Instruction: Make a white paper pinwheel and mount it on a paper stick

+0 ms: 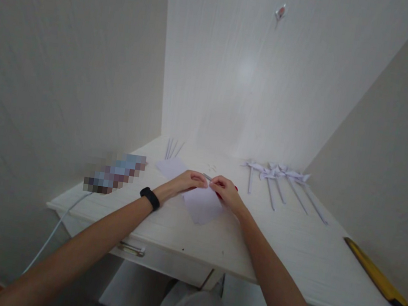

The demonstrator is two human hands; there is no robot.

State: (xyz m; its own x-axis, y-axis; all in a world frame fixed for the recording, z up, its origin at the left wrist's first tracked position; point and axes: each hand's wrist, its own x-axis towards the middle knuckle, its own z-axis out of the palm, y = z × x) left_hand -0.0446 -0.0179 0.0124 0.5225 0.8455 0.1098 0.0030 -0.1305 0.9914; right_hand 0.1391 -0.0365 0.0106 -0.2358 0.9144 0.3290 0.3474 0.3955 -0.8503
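My left hand (184,181) and my right hand (225,191) meet over a white sheet of paper (202,207) lying on the white desk (289,246). My left hand wears a black wristband (149,198) and pinches the paper's top edge. My right hand holds something with red handles (236,188) and a thin metal tip (207,176), likely scissors, at the same edge. Exactly how the metal tip meets the paper is hidden by the fingers.
Several white paper pinwheels on sticks (279,181) lie at the back right. Paper sticks (172,148) and another white sheet (171,167) lie behind my left hand. A pixelated object (113,173) with a white cable (61,219) sits left. A yellow-handled tool (377,273) lies at the right edge.
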